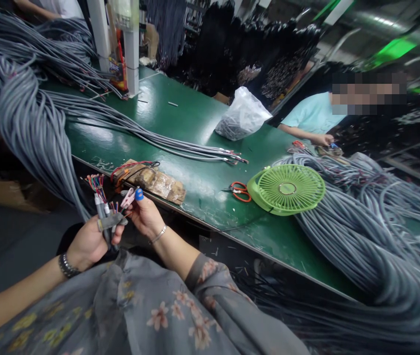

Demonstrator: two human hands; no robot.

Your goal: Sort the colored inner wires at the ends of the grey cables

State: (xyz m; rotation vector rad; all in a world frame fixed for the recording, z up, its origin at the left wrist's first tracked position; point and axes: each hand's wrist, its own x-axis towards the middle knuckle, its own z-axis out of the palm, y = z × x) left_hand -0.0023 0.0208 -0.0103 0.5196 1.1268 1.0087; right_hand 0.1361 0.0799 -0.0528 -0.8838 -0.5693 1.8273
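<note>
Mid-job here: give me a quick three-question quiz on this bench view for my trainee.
1. True or false: the left hand grips grey cable ends with coloured wires showing.
2. What lies right beside the green fan on the table? A) orange scissors B) a hammer C) a cup
3. Fill in: the right hand, pinching a small pinkish tool, wears a ____ fingertip cover.
Key: 1 true; 2 A; 3 blue.
</note>
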